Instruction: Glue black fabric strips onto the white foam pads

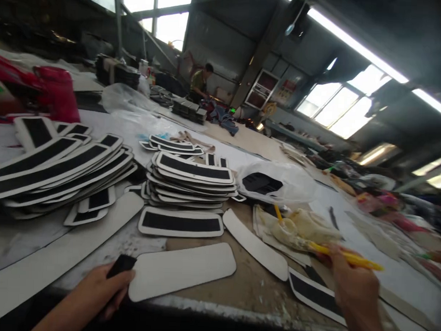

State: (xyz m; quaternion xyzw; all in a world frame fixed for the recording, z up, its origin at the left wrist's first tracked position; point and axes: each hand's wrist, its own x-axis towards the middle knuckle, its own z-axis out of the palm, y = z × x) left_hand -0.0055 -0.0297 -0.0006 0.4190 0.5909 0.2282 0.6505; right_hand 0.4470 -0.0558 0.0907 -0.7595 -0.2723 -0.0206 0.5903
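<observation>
My left hand [101, 290] holds a small black piece [121, 265] at the near edge of the table, right beside a plain white rounded panel [182, 270]. My right hand [353, 286] grips a yellow brush handle [347, 257] over a glue-smeared sheet [298, 231]. Under that hand lies a white panel with a black centre [312, 292]. Another black-centred panel [180, 223] lies flat just behind the plain white one.
Stacks of black-and-white panels [191, 181] and long curved ones [54, 167] fill the left and middle of the table [248, 282]. A clear plastic bag [274, 182] sits at centre right. A person [200, 82] works at the far end. Red items [56, 92] stand far left.
</observation>
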